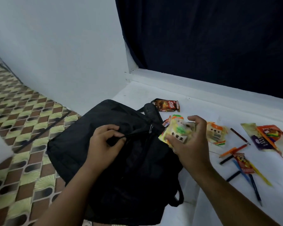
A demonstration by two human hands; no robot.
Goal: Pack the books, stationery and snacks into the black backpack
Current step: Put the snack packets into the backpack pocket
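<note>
Snack step. L hand [104,141] pinches the bag [118,154] flap by the zip, holding it open. R hand [191,141] grips a snack pack [176,132] just right of the opening. Next, prob: tip the pack in w/o snagging the zip. More snacks and pencils [240,152] lie right of the R hand.

Dim, bluish indoor light; soft focus, slight motion blur, wide-angle bending at edges.

A pale blue wall [55,46] is met by a dark navy curtain [211,38]. The floor [23,128] is laid with patterned tiles in green and brown.
</note>
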